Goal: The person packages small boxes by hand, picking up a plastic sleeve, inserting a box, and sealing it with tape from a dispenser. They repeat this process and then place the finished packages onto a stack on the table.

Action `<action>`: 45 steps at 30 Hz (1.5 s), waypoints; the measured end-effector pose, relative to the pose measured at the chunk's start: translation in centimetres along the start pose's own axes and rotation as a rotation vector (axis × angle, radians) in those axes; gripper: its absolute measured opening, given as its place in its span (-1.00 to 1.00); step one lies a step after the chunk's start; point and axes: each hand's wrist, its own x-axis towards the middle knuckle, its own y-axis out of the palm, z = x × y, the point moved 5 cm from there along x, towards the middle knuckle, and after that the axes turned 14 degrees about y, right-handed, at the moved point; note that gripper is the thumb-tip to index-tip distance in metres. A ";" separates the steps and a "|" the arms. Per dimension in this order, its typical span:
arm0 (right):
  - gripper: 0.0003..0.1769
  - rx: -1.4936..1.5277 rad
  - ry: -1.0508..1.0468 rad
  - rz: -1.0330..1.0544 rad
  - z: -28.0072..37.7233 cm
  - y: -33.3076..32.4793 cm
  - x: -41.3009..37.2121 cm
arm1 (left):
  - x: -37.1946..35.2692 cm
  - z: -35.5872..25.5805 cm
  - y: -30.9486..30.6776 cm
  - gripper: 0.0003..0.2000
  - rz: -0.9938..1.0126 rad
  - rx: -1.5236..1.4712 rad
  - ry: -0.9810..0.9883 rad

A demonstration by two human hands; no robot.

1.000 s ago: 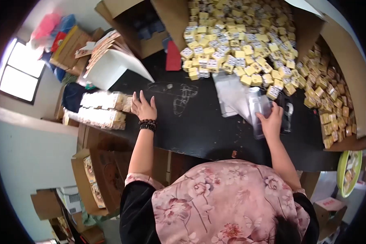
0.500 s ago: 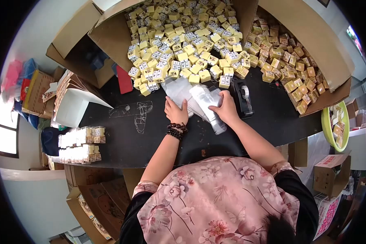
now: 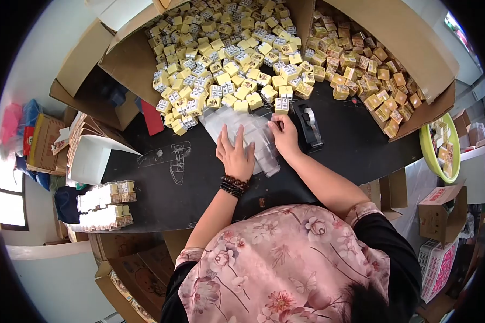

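A loose stack of clear plastic sheets [image 3: 264,148] lies on the black table in front of me. My left hand [image 3: 236,157] rests on the left part of the stack, its fingers spread. At the stack's upper right edge, my right hand [image 3: 285,138] is closed in a pinch on a clear plastic sheet; its fingertips partly hide the hold. Just right of that hand stands a black tape dispenser [image 3: 313,134]. Beyond both hands is a large heap of small yellow and white boxes [image 3: 226,70].
A cardboard box [image 3: 415,48] of orange-patterned small boxes [image 3: 382,75] lies open at the right. Rows of packed boxes [image 3: 105,204] stand at the table's left, near a white open carton [image 3: 91,156]. A red flat object [image 3: 152,117] and a green basket [image 3: 451,156] are farther out.
My right hand has shifted up and left to the upper edge of the plastic. The shiny sheet beneath it now lies flatter. My left hand has spread its fingers over the stack.
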 end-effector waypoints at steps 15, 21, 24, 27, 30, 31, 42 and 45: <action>-0.91 0.108 0.056 0.365 8.8 -6.6 -11.1 | -1.2 -4.7 -5.0 -0.60 0.051 -0.320 0.104; -0.74 0.310 0.634 1.022 8.9 -6.9 -11.7 | -1.4 -6.0 -6.5 -0.89 0.250 -0.878 0.131; -0.47 0.537 0.899 1.331 8.2 -6.8 -12.4 | -1.5 -6.9 -7.3 -0.89 0.326 -0.950 0.156; -0.24 0.363 0.849 1.443 7.6 -6.3 -12.5 | -1.1 -8.0 -9.1 -0.82 0.494 -0.790 0.293; -0.24 -0.206 0.579 1.295 7.5 -5.7 -12.0 | -1.6 -8.1 -9.4 -0.83 0.500 -0.670 0.404; -0.32 -0.287 0.388 1.227 8.7 -6.2 -11.7 | -1.8 -7.9 -9.3 -0.85 0.477 -0.693 0.402; -0.47 -0.816 -0.020 -0.388 3.2 -20.3 12.7 | -8.0 -4.8 -4.9 -0.64 0.844 -1.490 -0.372; -0.58 -0.165 0.011 -0.109 4.5 -18.7 9.8 | -5.8 -3.5 -6.4 -0.53 0.555 -1.465 -0.328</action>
